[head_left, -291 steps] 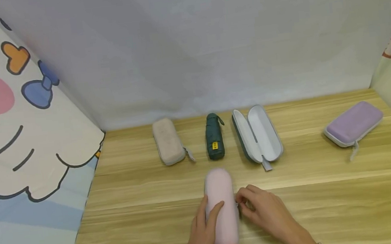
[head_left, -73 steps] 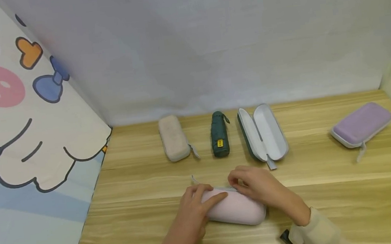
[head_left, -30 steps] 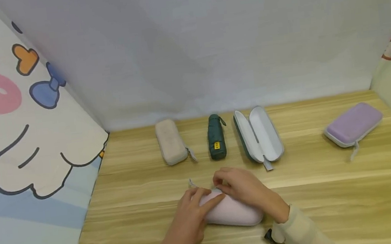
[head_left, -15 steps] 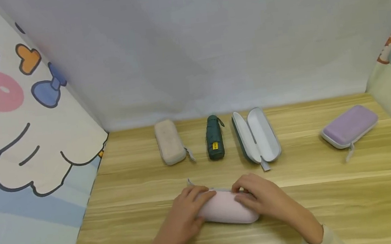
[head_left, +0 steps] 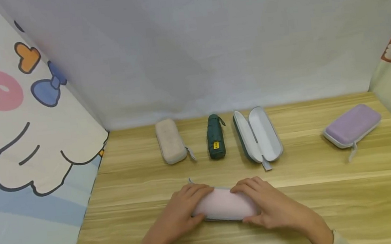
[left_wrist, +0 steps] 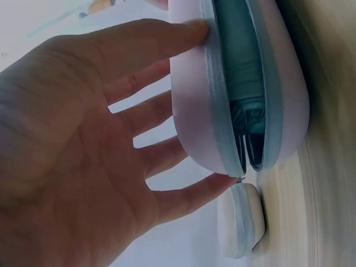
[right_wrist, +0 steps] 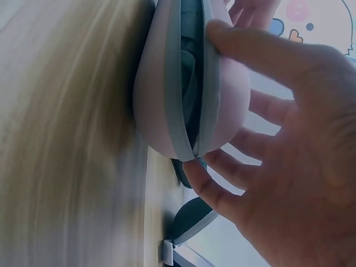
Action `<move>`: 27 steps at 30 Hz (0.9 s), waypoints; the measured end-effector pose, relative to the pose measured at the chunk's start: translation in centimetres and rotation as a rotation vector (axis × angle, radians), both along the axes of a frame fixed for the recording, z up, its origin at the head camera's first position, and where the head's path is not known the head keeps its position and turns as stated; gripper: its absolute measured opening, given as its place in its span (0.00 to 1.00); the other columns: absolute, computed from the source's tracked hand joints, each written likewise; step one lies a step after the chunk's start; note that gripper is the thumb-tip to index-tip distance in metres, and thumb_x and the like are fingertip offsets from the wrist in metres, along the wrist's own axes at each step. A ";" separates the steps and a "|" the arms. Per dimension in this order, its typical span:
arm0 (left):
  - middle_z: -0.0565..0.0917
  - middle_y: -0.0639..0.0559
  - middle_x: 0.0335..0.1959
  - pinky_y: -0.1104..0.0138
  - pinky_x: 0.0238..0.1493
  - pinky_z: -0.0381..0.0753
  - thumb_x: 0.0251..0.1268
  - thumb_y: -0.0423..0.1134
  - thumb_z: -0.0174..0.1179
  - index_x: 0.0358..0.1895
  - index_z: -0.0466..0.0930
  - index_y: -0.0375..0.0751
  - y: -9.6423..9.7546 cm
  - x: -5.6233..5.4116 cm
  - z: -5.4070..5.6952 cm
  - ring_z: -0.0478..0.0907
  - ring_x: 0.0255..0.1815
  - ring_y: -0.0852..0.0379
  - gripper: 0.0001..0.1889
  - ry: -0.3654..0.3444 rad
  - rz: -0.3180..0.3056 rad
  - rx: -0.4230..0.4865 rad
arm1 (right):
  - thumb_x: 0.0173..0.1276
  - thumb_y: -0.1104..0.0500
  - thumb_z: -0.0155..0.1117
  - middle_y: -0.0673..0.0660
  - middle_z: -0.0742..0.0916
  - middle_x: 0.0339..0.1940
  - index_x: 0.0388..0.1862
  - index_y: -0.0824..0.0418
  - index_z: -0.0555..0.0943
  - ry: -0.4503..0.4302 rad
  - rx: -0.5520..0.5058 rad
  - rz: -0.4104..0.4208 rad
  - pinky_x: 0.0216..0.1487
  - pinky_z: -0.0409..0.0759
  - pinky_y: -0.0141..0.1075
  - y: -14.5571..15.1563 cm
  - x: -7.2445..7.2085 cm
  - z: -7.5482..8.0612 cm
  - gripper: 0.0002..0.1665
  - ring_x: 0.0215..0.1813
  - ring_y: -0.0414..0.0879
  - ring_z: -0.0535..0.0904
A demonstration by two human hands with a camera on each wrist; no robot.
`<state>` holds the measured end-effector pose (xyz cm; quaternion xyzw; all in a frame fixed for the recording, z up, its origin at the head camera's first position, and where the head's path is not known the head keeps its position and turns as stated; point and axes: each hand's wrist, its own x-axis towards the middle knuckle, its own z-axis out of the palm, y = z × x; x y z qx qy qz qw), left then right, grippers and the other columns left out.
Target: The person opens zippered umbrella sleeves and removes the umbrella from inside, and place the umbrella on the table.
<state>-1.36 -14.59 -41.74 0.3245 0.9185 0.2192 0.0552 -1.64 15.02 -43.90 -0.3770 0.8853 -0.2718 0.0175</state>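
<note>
A pink zippered glasses case (head_left: 225, 204) lies crosswise near the front of the table. My left hand (head_left: 179, 210) grips its left end, thumb on the near edge and fingers over the far side. My right hand (head_left: 274, 205) holds the right end in the same way. In the left wrist view the case's near seam gapes, and something dark green and fabric-like (left_wrist: 239, 61) shows inside; both thumbs touch the upper shell's zipper edge. A dark green strap (right_wrist: 189, 83) shows in the gap in the right wrist view. A grey zipper pull (head_left: 190, 181) sticks out behind my left fingers.
Along the back lie a beige zippered case (head_left: 171, 141), a dark green folded umbrella (head_left: 215, 136), an open case with a white lining (head_left: 265, 134) and, far right, a purple case (head_left: 352, 125). Cloth walls (head_left: 227, 47) border the wooden table (head_left: 135, 192).
The case has turned from lengthwise to crosswise. My right hand has left the zipper edge at the back and now grips the right end. The near seam has come into view.
</note>
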 end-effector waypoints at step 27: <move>0.82 0.57 0.54 0.62 0.62 0.80 0.67 0.33 0.70 0.57 0.85 0.52 2.1 1.4 2.1 0.77 0.59 0.58 0.17 0.261 -0.071 0.049 | 0.79 0.50 0.63 0.52 0.86 0.63 0.68 0.54 0.79 -0.379 -0.238 -0.144 0.53 0.84 0.35 1.2 -2.9 -0.7 0.23 0.56 0.39 0.83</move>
